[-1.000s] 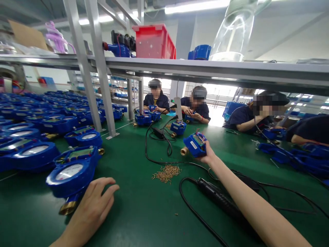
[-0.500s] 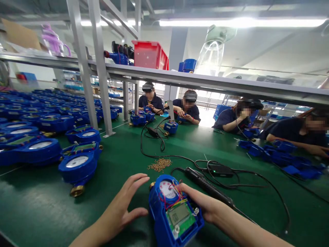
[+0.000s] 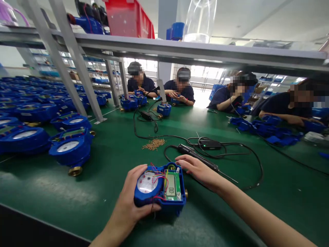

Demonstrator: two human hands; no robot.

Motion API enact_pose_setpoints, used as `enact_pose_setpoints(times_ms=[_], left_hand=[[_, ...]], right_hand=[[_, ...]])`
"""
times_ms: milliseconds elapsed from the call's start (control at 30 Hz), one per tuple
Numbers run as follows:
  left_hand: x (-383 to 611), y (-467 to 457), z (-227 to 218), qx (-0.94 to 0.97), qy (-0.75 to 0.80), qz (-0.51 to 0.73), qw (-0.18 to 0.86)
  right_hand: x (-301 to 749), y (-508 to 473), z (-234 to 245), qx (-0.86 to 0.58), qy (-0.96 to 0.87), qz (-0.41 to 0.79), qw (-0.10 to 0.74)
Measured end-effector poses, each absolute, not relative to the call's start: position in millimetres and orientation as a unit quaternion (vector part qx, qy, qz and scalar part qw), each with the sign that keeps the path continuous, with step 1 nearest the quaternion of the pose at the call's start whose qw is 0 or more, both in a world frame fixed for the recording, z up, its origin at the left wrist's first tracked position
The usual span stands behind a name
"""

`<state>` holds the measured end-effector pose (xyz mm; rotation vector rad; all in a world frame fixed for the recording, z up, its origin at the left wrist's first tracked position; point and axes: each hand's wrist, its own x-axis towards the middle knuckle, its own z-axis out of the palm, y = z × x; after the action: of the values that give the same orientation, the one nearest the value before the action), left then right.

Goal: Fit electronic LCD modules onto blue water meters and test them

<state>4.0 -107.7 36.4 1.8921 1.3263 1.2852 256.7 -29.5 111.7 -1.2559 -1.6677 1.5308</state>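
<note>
A blue water meter (image 3: 161,190) stands on the green bench in front of me, its housing uncovered. It shows a round white dial (image 3: 148,183), loose red and yellow wires, and a circuit board with a small display (image 3: 171,185). My left hand (image 3: 128,199) grips the dial end, thumb in front and fingers behind. At the far right corner of the meter is my right hand (image 3: 202,171), fingers stretched out; whether they touch the housing I cannot tell. Just behind that hand lies a black electric screwdriver (image 3: 197,157) with a long thin bit.
Brass-coloured screws (image 3: 154,144) lie in a pile beyond the meter. A black power box (image 3: 210,144) and looped cable are at the right. Many blue meters (image 3: 69,145) fill the left side. A metal shelf (image 3: 180,49) spans overhead. Several co-workers (image 3: 180,89) sit opposite.
The meter has turned so its display end points right. My left hand has closed on the dial end. My right hand has come off the meter's side to its far corner. The view has tilted down.
</note>
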Motion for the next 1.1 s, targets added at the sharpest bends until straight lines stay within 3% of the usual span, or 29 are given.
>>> enact_pose_setpoints(times_ms=[100, 200, 367, 533, 633, 833, 1000, 1100], left_hand=[[49, -137, 29, 0.647, 0.574, 0.496, 0.073], [91, -156, 35, 0.618, 0.621, 0.481, 0.042], [110, -168, 33, 0.642, 0.622, 0.444, 0.056], [65, -162, 18, 0.693, 0.561, 0.436, 0.118], [33, -147, 37, 0.704, 0.530, 0.429, 0.198], [18, -85, 95, 0.720, 0.529, 0.396, 0.211], [38, -51, 99, 0.756, 0.485, 0.367, 0.243], [44, -48, 98, 0.756, 0.482, 0.369, 0.243]], right_hand=[[270, -48, 112, -0.490, -0.615, 0.539, 0.304], [271, -62, 112, -0.460, -0.628, 0.547, 0.307], [276, -60, 118, -0.427, -0.636, 0.574, 0.290], [291, -43, 126, -0.359, -0.640, 0.634, 0.243], [298, -39, 127, -0.340, -0.677, 0.613, 0.225], [304, -38, 126, -0.318, -0.725, 0.573, 0.209], [310, -32, 122, -0.253, -0.686, 0.653, 0.200], [304, -35, 123, -0.308, -0.704, 0.611, 0.188]])
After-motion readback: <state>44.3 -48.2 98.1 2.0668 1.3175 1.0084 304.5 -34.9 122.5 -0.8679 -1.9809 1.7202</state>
